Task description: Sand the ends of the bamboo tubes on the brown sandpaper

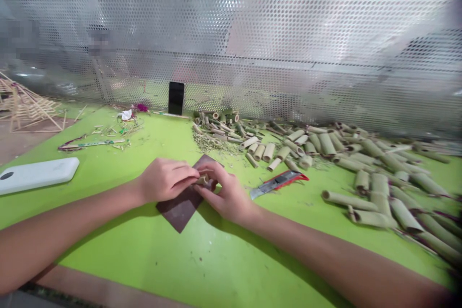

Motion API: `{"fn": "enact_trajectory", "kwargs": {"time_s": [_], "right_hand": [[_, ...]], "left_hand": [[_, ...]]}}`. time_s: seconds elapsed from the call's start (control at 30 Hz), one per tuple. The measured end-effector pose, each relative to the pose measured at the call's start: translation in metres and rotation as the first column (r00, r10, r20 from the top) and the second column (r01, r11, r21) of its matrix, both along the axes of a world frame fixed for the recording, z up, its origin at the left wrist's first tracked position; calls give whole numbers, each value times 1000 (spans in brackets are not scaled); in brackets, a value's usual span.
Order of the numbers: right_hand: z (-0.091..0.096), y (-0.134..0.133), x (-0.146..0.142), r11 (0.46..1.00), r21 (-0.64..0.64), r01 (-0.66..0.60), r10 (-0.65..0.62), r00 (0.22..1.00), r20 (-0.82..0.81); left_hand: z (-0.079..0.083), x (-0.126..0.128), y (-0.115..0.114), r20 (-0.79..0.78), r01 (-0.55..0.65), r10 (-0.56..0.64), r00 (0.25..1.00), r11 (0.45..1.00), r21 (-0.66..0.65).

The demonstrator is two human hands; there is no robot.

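A small piece of bamboo tube [202,180] is pinched between my two hands, its cut end partly visible. My right hand [229,195] curls thumb and fingers around it from the right. From the left, the closed fingers of my left hand [166,180] reach to the same piece; their tips are partly hidden. Beneath both hands a dark brown sheet, which looks like sandpaper [179,212], lies turned cornerwise on the green table [212,264]. To the right of my right hand rests a red utility knife [279,182].
Cut bamboo tubes [327,144] are heaped across the right and back, with shavings [212,143] beside them. A black phone [176,98] leans against a perforated metal screen [224,24]. A white power-bank-like device [39,174] and a stick frame [32,106] are at left.
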State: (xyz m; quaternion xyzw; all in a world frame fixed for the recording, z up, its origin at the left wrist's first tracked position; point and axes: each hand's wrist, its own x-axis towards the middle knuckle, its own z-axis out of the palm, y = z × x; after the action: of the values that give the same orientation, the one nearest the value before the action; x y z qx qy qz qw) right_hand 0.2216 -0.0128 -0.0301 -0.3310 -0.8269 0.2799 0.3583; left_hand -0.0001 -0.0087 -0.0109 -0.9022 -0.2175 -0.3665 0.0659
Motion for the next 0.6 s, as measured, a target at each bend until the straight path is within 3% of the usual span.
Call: {"fn": "enact_trajectory", "kwargs": {"time_s": [0.27, 0.6], "right_hand": [[5, -6, -1, 993, 113, 25, -43, 987, 157], [6, -9, -2, 993, 118, 14, -38, 978, 206]], "left_hand": [[0, 3, -4, 52, -79, 89, 995, 984, -157], [-1, 4, -5, -70, -121, 121, 990, 993, 5]]}}
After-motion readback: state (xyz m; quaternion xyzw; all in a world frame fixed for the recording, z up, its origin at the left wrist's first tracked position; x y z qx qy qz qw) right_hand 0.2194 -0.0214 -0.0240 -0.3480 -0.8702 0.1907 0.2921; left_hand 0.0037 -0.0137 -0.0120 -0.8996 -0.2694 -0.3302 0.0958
